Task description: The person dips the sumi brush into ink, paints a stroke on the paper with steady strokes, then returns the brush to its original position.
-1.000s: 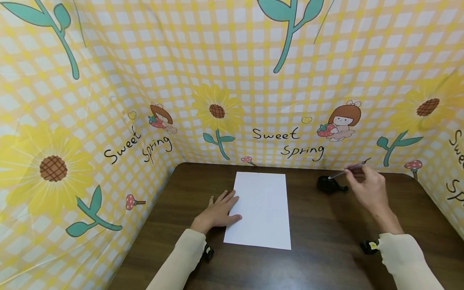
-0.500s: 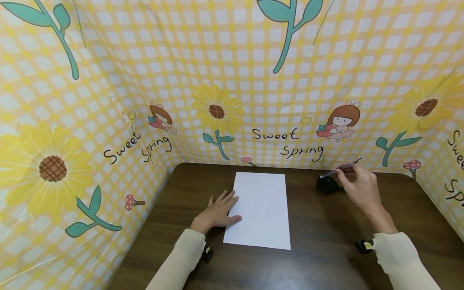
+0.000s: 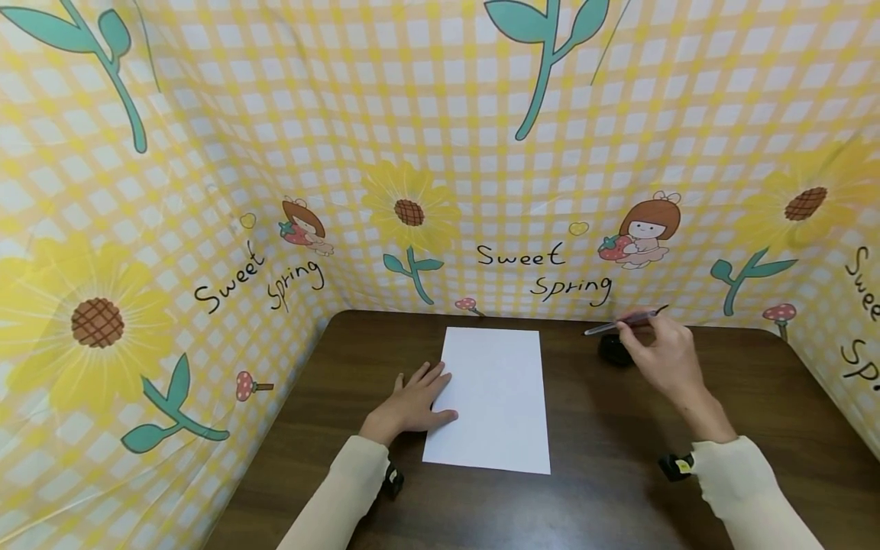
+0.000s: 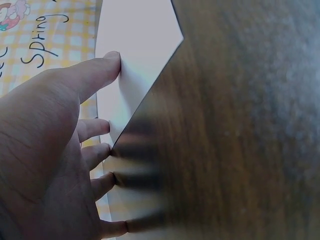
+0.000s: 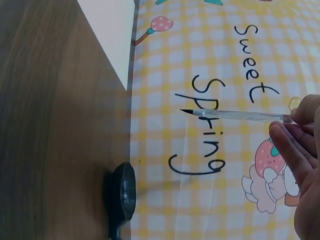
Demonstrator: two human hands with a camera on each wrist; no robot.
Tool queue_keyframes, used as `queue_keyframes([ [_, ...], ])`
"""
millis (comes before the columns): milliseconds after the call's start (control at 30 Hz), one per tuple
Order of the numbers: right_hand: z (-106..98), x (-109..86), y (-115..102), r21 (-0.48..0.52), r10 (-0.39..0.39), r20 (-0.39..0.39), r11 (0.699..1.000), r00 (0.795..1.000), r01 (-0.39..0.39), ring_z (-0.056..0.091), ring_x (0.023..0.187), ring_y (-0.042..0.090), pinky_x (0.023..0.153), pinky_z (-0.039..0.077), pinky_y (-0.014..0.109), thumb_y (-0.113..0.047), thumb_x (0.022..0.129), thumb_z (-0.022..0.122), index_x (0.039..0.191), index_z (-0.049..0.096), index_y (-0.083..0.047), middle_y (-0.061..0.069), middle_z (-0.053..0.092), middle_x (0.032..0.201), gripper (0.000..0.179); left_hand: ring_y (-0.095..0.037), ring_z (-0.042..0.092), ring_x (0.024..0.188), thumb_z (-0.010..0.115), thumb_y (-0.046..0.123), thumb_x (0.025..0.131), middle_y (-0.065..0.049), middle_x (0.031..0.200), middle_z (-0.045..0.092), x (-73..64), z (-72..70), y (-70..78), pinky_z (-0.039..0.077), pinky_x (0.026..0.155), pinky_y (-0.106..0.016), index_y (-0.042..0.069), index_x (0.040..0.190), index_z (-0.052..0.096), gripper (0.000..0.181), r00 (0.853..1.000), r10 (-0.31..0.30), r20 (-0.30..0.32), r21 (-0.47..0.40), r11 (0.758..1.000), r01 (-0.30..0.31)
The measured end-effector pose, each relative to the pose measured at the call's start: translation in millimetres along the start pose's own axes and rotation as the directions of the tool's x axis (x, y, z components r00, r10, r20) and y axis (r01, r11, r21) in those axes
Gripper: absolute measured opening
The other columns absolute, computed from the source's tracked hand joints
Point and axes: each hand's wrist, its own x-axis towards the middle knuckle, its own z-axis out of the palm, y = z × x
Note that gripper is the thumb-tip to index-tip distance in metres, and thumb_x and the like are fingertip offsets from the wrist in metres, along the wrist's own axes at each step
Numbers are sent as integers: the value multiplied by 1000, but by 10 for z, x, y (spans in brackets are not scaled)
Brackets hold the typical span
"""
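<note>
A blank white sheet of paper (image 3: 493, 397) lies on the dark wood table. Spread fingers of my left hand (image 3: 409, 401) rest on its left edge, with the thumb on the sheet in the left wrist view too. My right hand (image 3: 663, 351) pinches a slim clear-handled paintbrush (image 5: 240, 115) by its handle. Its dark pointed tip faces the paper and hovers clear of the table. Below and behind the fingers sits a small black dish (image 5: 128, 191) with a handle, partly hidden by the right hand in the head view.
A yellow checked cloth (image 3: 447, 114) printed with flowers and lettering hangs along the back and sides of the table (image 3: 584, 489). Black wrist cameras (image 3: 677, 467) sit at both cuffs.
My right hand has moved left with the paintbrush; its tip has gone from over the black dish to the dish's left, nearer the paper. My left hand stays on the sheet.
</note>
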Motion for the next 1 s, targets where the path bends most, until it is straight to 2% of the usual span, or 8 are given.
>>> queue_keyframes([
  [100,37,4,-28,15,-28,-6,1000,1000,28,72,81,26,81,44,1,7,89,79,103,73,1,12,77,95,16,-38,12,167,62,58,103,-6,180,18,0,9,-6,9,125,-79,17,169,35,82,1000,-3,0,-3,1000,3],
  [167,62,5,-53,27,-35,-9,999,999,36,72,80,26,82,44,1,8,89,79,103,72,1,11,77,95,17,-38,12,167,62,58,103,-6,180,18,-4,10,-7,9,125,-79,17,169,34,82,1000,-4,0,-4,1000,4],
  [367,121,10,-140,90,-21,-6,996,1000,22,67,88,-4,81,48,0,9,90,77,105,71,2,10,76,96,18,-38,11,167,61,58,103,-6,180,17,-8,3,0,8,125,-79,17,169,34,82,1000,-7,3,-7,1000,7],
  [467,150,14,-177,118,-12,1,993,1000,11,66,90,-9,80,50,2,9,90,77,105,71,3,10,77,97,17,-38,11,167,61,58,103,-6,180,17,0,8,0,8,125,-79,17,169,34,82,1000,-8,2,-7,1000,8],
  [633,195,14,-230,117,-6,4,993,1000,6,70,88,-1,78,54,6,7,90,78,105,72,0,9,77,98,17,-38,11,167,62,58,103,-6,180,17,2,12,5,8,125,-79,17,169,34,82,1000,-9,5,-8,1000,9],
  [833,245,26,-273,116,-33,-8,993,999,34,75,83,14,79,52,3,6,88,80,105,73,-1,10,77,97,19,-37,11,168,61,59,103,-5,180,17,11,23,-9,8,125,-78,18,169,34,82,1000,-12,2,-5,1000,12],
  [1000,291,32,-306,151,-39,-7,988,999,40,74,83,9,78,52,4,7,89,78,104,73,-1,10,76,96,18,-37,11,168,61,60,103,-5,180,17,23,38,-27,8,126,-78,18,169,34,82,1000,-12,-2,-4,1000,12],
])
